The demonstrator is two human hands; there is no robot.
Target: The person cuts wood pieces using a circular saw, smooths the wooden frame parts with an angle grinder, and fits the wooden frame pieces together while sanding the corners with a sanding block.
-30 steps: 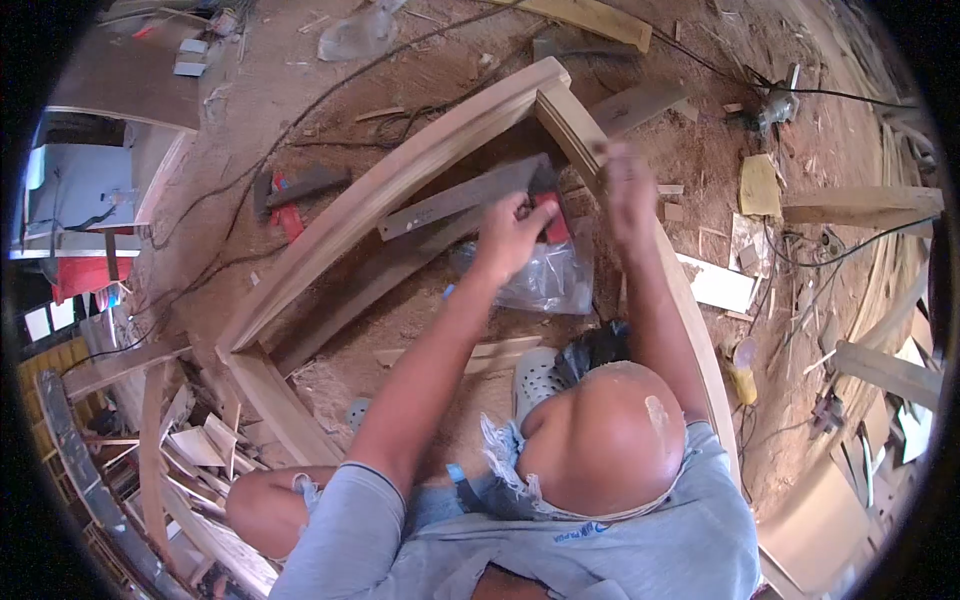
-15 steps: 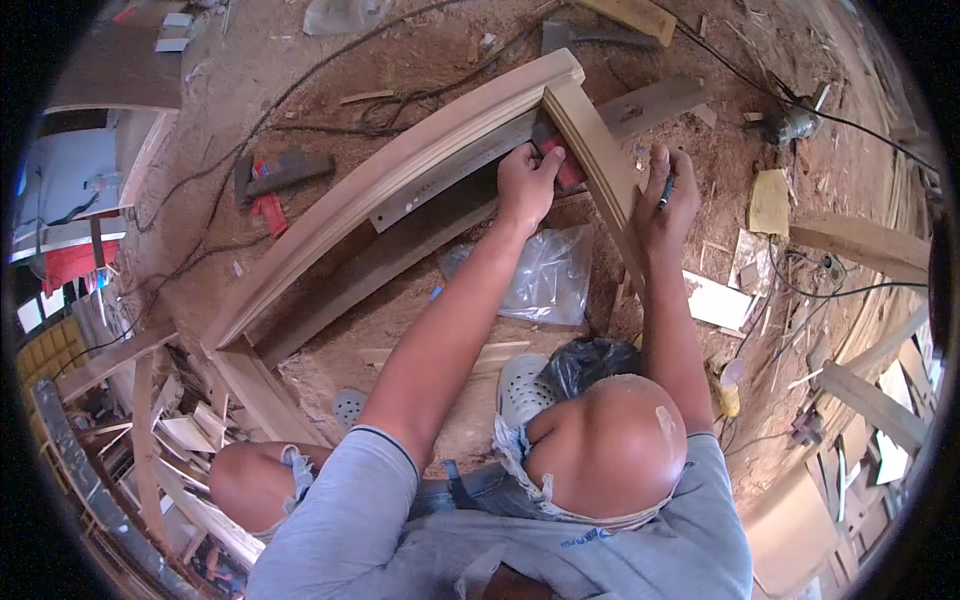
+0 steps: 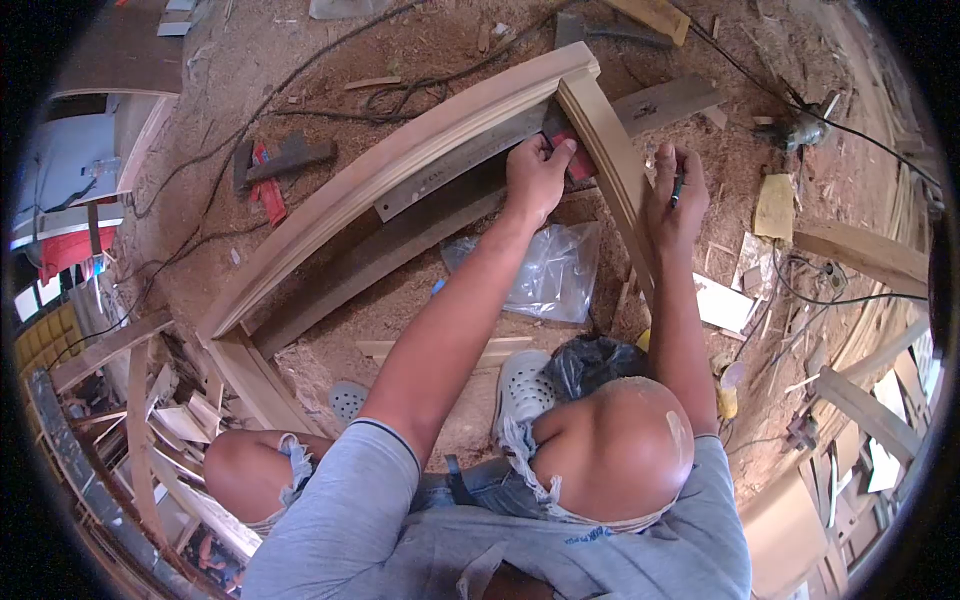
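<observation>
My left hand (image 3: 537,180) is closed on the red handle of a try square (image 3: 578,163), inside a corner of a wooden frame (image 3: 300,225). The square's steel blade (image 3: 420,185) runs along the inner side of the frame's long curved rail. Its handle lies beside the straight side rail (image 3: 603,130). Just right of that rail, my right hand (image 3: 677,205) grips a thin dark pen (image 3: 677,188) between its fingers. The pen's tip is hard to make out. My fingers hide part of the red handle.
A clear plastic bag (image 3: 555,275) and black plastic (image 3: 590,365) lie near my feet. Black cables (image 3: 420,100) cross the dusty ground. A power tool (image 3: 805,128) sits at upper right, near wooden beams (image 3: 860,250). Wood scraps pile up at lower left.
The view has shifted slightly, moving the frame's far corner a little to the right and up. Both hands keep their hold; the right fingers have turned slightly.
</observation>
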